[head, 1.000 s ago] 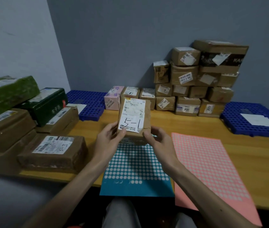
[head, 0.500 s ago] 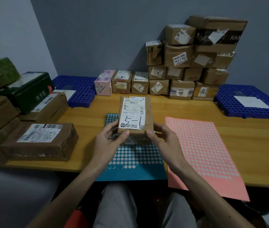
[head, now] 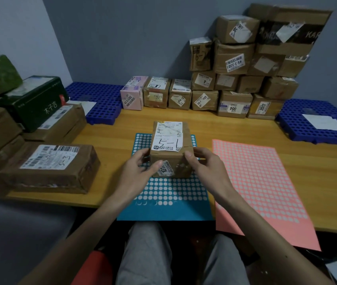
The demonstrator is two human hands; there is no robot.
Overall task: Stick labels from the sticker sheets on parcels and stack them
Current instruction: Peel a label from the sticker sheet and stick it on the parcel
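Both hands are holding the brown parcel [head: 170, 149]. The left hand [head: 141, 169] is gripping its left side, thumb pressing on the near face. The right hand [head: 206, 167] is gripping its right side, thumb lying at the top near corner. The parcel is carrying a white label marked "5-1" on top and a smaller label on the near face. It is sitting over the far half of the blue sticker sheet [head: 163, 210]; whether it is resting on the sheet cannot be told.

Taking the parcel as centre:
- The pink sticker sheet [head: 262, 182] is lying at 4 o'clock, overhanging the near edge of the wooden table [head: 317, 182].
- A large barcoded parcel [head: 48, 167] is lying at 9 o'clock.
- A row of small parcels [head: 157, 92] is standing at 12 o'clock.
- The stacked parcels [head: 235, 60] are leaning against the wall at 1 o'clock.
- Blue perforated trays are sitting at 11 o'clock [head: 101, 99] and 2 o'clock [head: 299, 124].
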